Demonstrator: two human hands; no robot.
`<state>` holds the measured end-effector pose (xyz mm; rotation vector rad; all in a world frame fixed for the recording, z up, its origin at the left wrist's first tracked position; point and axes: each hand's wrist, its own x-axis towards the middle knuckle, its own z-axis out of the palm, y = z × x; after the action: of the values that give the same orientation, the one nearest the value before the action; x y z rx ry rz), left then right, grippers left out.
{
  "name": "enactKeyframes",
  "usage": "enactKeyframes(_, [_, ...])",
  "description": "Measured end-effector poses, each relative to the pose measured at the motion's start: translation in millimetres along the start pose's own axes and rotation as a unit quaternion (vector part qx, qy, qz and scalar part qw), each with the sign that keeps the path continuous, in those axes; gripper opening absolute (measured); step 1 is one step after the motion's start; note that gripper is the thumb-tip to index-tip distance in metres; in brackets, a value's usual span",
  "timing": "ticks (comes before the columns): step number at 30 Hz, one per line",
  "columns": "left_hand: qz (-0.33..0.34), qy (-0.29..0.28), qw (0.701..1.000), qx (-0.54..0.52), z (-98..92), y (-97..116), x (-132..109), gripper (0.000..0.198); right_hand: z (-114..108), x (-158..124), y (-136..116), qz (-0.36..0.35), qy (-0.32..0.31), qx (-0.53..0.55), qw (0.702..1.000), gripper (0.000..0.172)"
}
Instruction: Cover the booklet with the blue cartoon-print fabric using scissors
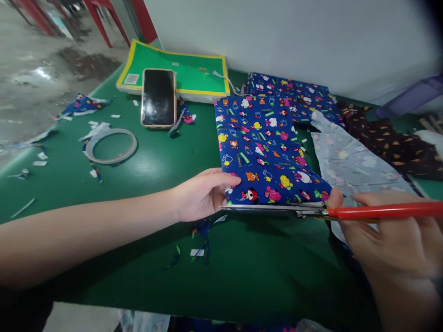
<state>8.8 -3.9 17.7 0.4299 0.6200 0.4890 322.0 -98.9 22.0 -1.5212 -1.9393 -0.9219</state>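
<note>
A blue fabric piece (259, 147) printed with small cartoon animals lies before me, its near edge lifted off the table. My left hand (207, 193) pinches its near left corner, thumb on top. In my right hand (398, 240) is a pair of scissors (374, 211) with red handles, fingers wrapped round them. The blades lie along the near edge of the fabric, tips close to my left fingers. Whether the blades are fully closed cannot be made out. Beside my right hand, a pale underside of printed fabric (360, 157) spreads over the table.
On the green table (166, 184) are a phone (159, 97) leaning on a green book (194, 74), a tape roll (110, 146) and several scraps. More blue fabric (304, 97), brown patterned fabric (391, 143) and a purple object (411, 97) lie by the wall. Red chairs (107, 20) stand behind.
</note>
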Motion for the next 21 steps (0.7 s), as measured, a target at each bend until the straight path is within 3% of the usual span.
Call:
enactKeyframes(3, [-0.003, 0.000, 1.000, -0.001, -0.1, -0.4, 0.0, 0.032, -0.5, 9.6, -3.7, -0.122, 0.043, -0.074, 0.989, 0.037])
enactKeyframes(9, [-0.005, -0.005, 1.000, -0.006, 0.3, 0.2, -0.5, 0.030, 0.6, 19.8, -7.2, -0.136, 0.037, -0.082, 0.987, 0.034])
enactKeyframes(15, [0.000, -0.022, 1.000, 0.002, -2.3, -0.4, 0.4, 0.032, 3.9, 34.2, -8.9, -0.214, 0.119, -0.070, 0.967, 0.032])
enactKeyframes(21, [-0.010, 0.002, 1.000, 0.019, -3.3, -0.8, 0.0, 0.030, -1.4, 36.2, -14.8, -0.200, 0.080, -0.072, 0.974, 0.029])
